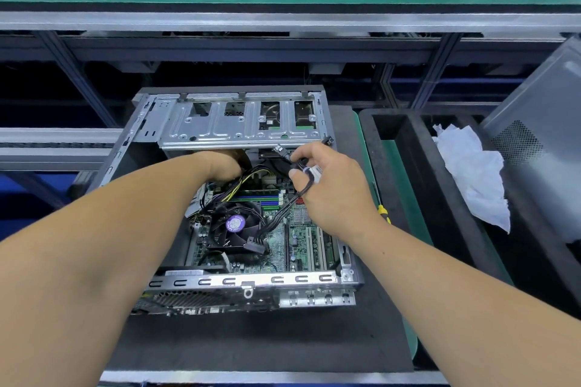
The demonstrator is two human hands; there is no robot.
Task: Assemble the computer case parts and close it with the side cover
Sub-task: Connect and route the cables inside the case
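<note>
Case: one open computer case (251, 281) lies flat on a black foam mat (251, 339), its side off and its inside facing up.
Drive cage: one silver drive cage (239, 122) spans the far end of the case, with four cut-out windows in a row.
Motherboard: one green motherboard (301, 229) fills the floor of the case; one black CPU fan (235, 225) with a purple sticker sits at its middle.
Hands: two bare hands, both inside the case.
Left hand: left hand (220, 163) reaches under the near edge of the drive cage; its fingers are hidden, so I cannot tell whether they grip anything.
Right hand: right hand (327, 179) is curled round one bundle of black cables (301, 166), held up just below the right end of the cage.
Side cover: one grey side cover (540, 141) with a perforated patch leans at the far right, well apart from the case.
Tray: one black foam tray (408, 166) stands right of the case, holding one crumpled white sheet (471, 173).
Screwdriver: one yellow-handled screwdriver (384, 214) lies between case and tray, mostly hidden by the right wrist.
</note>
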